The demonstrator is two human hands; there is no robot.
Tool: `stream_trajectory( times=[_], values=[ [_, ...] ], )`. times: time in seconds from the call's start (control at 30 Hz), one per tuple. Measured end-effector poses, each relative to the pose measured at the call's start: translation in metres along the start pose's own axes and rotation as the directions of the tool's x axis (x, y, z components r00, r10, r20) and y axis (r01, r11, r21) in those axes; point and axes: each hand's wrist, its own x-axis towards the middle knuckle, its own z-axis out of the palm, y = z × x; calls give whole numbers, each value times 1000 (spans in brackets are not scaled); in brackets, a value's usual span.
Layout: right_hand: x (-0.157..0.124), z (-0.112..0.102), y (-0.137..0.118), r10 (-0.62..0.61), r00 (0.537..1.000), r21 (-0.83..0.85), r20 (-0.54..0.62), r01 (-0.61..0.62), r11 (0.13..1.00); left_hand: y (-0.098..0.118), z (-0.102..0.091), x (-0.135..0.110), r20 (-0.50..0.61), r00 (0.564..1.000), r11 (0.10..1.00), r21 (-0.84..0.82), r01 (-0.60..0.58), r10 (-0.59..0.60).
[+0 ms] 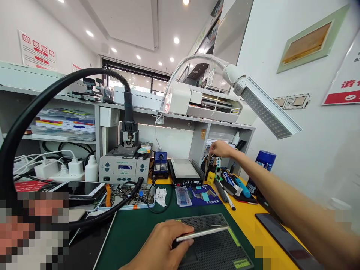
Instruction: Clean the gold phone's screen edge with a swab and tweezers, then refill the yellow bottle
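Note:
My left hand [165,243] grips a thin phone [206,233] by its near left end. Its silver edge faces me, and its screen is hardly visible. The phone is tilted just above a dark, perforated repair mat [222,251] on the green work surface. At the back right my right hand [221,149] reaches out, fingers bent down and pinched together over a group of upright tools [207,165]. What is between those fingertips is too small to make out. Beside the tools stands a small yellow container [210,177].
A hot-air station [123,168] stands left, its black hose [36,101] arching across the near left. A heating plate [185,170] sits centre back. Small parts fill a tray [128,197]. Another phone [287,240] lies right, under an LED lamp [267,107].

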Motion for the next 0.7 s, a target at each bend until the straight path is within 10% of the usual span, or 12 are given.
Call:
stream_trajectory(
  times=[0.23,0.47,0.7],
  values=[
    [-59,-11,-15,-8,978,337,-208,79,938,-1,3,-2,-38,999,998,-46,-33,32],
    [-136,35,-45,-184,982,628,-33,164,761,0,3,-3,-25,998,998,-33,-57,57],
    [-150,81,-61,-215,976,692,-34,179,700,-1,6,0,-35,997,998,15,-68,69]
  ],
)
